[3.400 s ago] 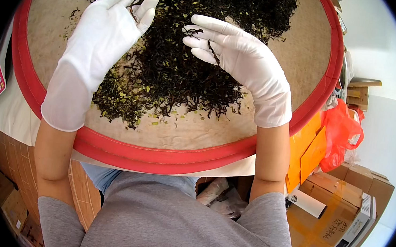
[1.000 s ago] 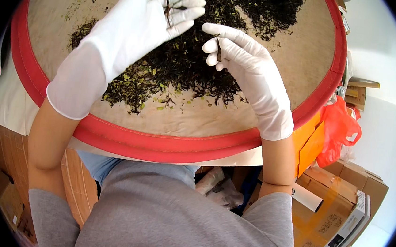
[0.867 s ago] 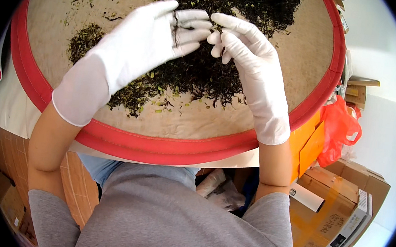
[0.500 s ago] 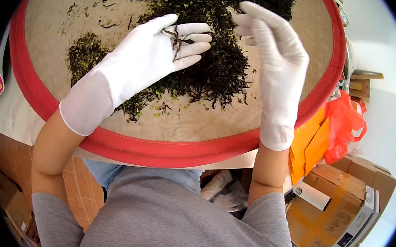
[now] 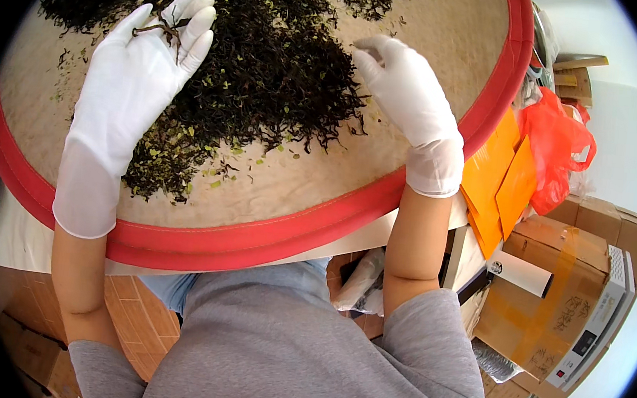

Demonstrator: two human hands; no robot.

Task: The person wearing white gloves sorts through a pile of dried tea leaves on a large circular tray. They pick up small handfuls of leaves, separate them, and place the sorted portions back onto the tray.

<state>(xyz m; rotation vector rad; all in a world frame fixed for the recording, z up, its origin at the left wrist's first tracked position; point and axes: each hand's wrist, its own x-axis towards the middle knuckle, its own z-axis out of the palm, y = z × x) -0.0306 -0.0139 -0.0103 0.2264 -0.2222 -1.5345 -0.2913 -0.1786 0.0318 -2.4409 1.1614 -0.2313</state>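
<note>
- Relation to check: the dark leaf heap (image 5: 267,92) lies between the two hands; its ragged right edge sits just beside the fingertips of the person's right hand (image 5: 407,93), to their left.
- Nearer hand: for that right edge, the right. Its wrist crosses above the red rim (image 5: 200,249) of the round tray. Height of the fingers over the tray's tan base (image 5: 319,188): not readable from here.
- Right fingers: bent, thumb and forefinger close together, back of the glove upward. Whether they grip anything cannot be told.
- Left hand (image 5: 136,69): gloved, palm up, thumb standing well apart, fingers loosely curled, pointing away from the person and slightly to the right.
- Loose dark strands (image 5: 169,32): resting across the left fingers, near their roots. The longest runs roughly crosswise, from the thumb side toward the fingers; another points back toward the person.
- Obstruction: the left hand and cuff hide the part of the heap and base beneath them.
- Heap make-up: dark twisted leaves with yellow-green bits, the bits thicker at the near left end.
- Surroundings: the tray rests on a pale surface (image 5: 23,245). Outside the rim on the right are orange packets (image 5: 488,180), a red plastic bag (image 5: 553,155) and, lower down, a cardboard box (image 5: 528,316).
</note>
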